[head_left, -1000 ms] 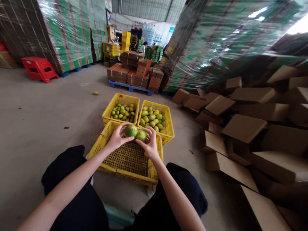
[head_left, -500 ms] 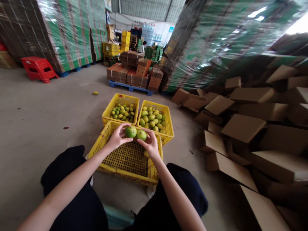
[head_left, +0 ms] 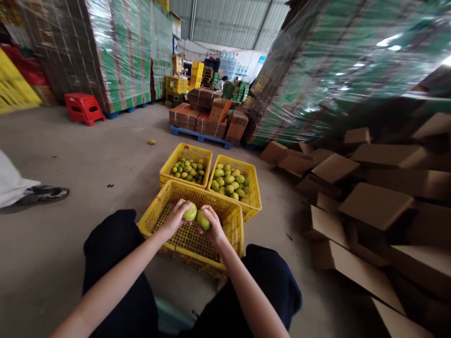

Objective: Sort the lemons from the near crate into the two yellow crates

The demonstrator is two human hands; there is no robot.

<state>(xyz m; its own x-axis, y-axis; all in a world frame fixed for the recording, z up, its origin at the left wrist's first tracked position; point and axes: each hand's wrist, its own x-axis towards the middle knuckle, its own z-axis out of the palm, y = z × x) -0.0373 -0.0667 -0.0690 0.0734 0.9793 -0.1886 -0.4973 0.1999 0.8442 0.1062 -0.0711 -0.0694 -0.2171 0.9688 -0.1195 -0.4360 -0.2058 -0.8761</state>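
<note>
fingers of the left hand (head_left: 177, 217) are curving part-way around a green-yellow fruit (head_left: 190, 211), parted only to its width; fingers of the right hand (head_left: 213, 224) are likewise clasping a second fruit (head_left: 203, 219). both are hanging close together above the yellow front crate (head_left: 227, 213); whether they are touching, one cannot tell. behind, the left rear crate (head_left: 185, 182) and right rear crate (head_left: 256, 199) are holding loose fruit (head_left: 229, 180). farther left, a person's shoe (head_left: 45, 193) is resting on the floor (head_left: 88, 220). risk: rounded skins could be slipping if either grip is slackening, dropping fruit onto the crate's hard lattice (head_left: 186, 240); knocking together or over-tight squeezing could be causing bruises.
</note>
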